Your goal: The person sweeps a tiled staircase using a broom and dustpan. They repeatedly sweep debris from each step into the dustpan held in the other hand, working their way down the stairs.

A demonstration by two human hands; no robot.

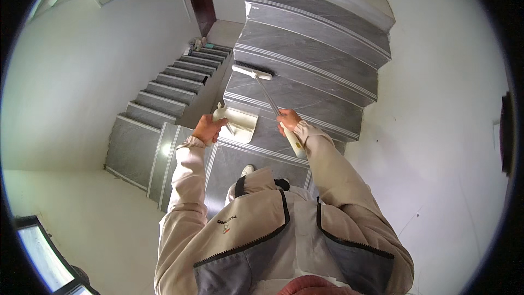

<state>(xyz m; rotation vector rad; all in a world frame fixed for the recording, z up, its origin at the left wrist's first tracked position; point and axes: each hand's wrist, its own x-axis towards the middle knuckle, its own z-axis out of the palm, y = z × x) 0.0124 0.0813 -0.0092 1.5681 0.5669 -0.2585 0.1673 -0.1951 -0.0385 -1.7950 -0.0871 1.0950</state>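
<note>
My right hand (290, 121) grips the handle of a long-handled broom (264, 90). Its white head with dark bristles lies over a grey stair step ahead, near the stair's left edge. In my left hand (208, 128) is the pale handle of a white dustpan (245, 125), close to its curled top end. The pan stands low in front of me, by the edge of a lower step, with its ribbed inside showing. The broom head is farther up the stairs than the pan, and the two are apart.
Grey tiled steps (303, 59) with white edge strips rise ahead. At the left, another flight (163, 90) runs down, with some objects at its far end. White walls (425, 102) stand on both sides. A landing (254, 164) lies under my feet.
</note>
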